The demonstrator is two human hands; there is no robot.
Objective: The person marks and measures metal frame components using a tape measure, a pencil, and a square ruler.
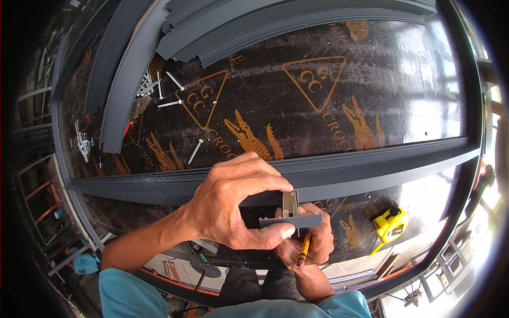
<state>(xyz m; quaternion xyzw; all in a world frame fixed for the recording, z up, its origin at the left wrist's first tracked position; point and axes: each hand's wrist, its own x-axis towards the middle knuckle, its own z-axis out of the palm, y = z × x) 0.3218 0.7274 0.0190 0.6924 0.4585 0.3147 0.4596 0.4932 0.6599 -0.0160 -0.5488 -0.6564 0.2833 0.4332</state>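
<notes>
My left hand (225, 204) pinches a short offcut of dark grey metal profile (292, 220) between thumb and fingers, its hollow cut end facing up. Just behind and below it, my right hand (317, 245) is closed around a yellow pencil (305, 248), whose dark end points down toward me. The fingers of this hand are partly hidden behind the offcut. Both hands are over a long dark grey profile (366, 177) that runs across the bench.
Beneath lies a dark printed board (318, 122). More grey profiles (124, 85) lie along the left and back. Loose screws (195, 151) are scattered at left, near a red-handled tool (129, 127). A yellow tape measure (391, 225) rests at right.
</notes>
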